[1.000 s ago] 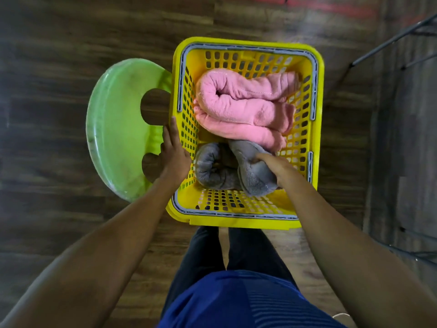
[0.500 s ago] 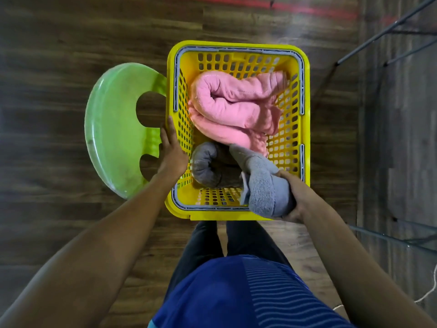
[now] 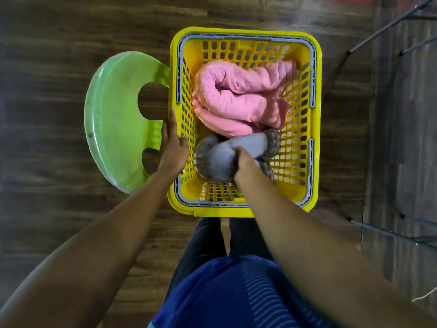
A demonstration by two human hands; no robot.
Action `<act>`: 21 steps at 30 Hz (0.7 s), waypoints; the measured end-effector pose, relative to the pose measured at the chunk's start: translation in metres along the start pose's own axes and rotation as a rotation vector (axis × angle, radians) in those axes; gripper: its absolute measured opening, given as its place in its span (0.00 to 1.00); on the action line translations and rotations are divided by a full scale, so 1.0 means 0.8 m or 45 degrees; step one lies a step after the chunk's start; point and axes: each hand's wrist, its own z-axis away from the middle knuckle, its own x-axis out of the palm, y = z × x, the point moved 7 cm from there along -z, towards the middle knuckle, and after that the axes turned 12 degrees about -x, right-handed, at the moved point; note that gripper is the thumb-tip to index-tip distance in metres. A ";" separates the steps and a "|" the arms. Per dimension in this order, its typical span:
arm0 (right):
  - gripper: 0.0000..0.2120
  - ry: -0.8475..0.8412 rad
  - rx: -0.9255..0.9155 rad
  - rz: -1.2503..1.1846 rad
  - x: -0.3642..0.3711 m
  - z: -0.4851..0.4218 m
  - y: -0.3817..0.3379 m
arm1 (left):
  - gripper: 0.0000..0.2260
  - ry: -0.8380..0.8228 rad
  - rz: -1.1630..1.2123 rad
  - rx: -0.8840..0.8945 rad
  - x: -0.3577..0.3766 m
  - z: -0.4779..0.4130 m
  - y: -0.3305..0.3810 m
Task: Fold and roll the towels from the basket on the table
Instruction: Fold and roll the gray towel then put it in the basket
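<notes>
A yellow perforated basket (image 3: 246,210) stands on the floor in front of my legs. A bunched pink towel (image 3: 238,100) fills its far half. A grey towel (image 3: 222,157) lies in the near half, and my right hand (image 3: 246,166) grips it from above with curled fingers, part of the cloth lifted toward the pink towel. My left hand (image 3: 172,147) rests on the basket's left rim, fingers straight along the outer wall and thumb over the edge.
A green plastic stool seat (image 3: 113,119) sits against the basket's left side, partly under it. Dark metal rods (image 3: 387,27) run along the right, over a wooden floor. My legs stand just behind the basket.
My right hand, which had pulled the grey towel over the near rim, has moved back into the basket with it. The left hand has stayed on the rim.
</notes>
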 end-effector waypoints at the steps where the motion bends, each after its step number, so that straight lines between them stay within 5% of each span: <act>1: 0.49 -0.018 -0.004 0.046 0.025 -0.050 0.026 | 0.34 0.002 0.017 0.012 -0.001 -0.002 -0.002; 5: 0.52 -0.223 0.018 0.104 0.123 -0.241 0.128 | 0.34 0.024 0.029 0.017 -0.001 -0.006 -0.004; 7: 0.53 -0.301 0.076 -0.002 0.140 -0.237 0.129 | 0.33 0.043 0.053 0.018 -0.001 -0.003 -0.001; 9: 0.40 -0.432 0.124 0.135 0.111 -0.085 0.051 | 0.33 0.074 0.079 0.018 -0.001 0.000 0.000; 12: 0.34 -0.204 -0.614 1.209 0.043 -0.021 -0.020 | 0.33 0.110 0.098 -0.005 0.003 0.003 -0.003; 15: 0.50 -0.066 -1.380 1.938 0.013 -0.039 -0.014 | 0.32 0.158 0.095 0.028 0.005 0.004 -0.002; 21: 0.63 -0.333 -1.568 2.464 0.041 -0.123 -0.008 | 0.30 0.266 0.049 0.038 0.009 0.000 -0.005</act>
